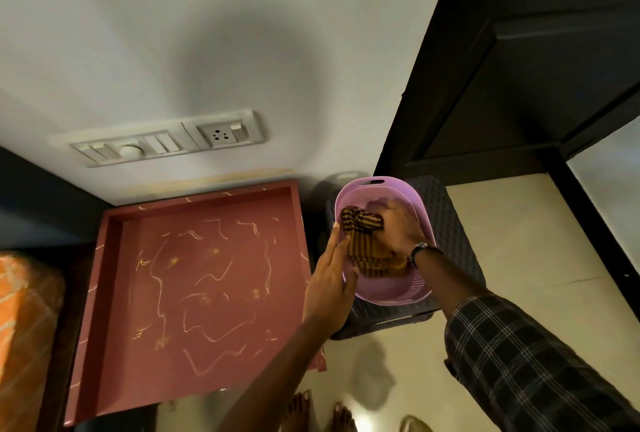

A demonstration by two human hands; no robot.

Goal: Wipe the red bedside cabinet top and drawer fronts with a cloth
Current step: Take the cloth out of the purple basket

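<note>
The red bedside cabinet [194,293] fills the lower left; its top has a raised rim and pale squiggly veins. To its right a lilac plastic basket [426,224] rests on a dark woven bin. Inside the basket lies a brown-and-yellow striped cloth [363,224]. My right hand [398,227] reaches into the basket and grips the cloth. My left hand [329,279] lies flat against the basket's near left rim, fingers extended, steadying it. The drawer fronts are hidden below the cabinet top.
A dark woven bin [450,241] stands under the basket. A switch and socket plate [166,141] is on the white wall behind the cabinet. A dark door frame [485,85] rises at right. An orange bedcover [24,310] is at far left. My bare feet [318,414] stand on the cream floor.
</note>
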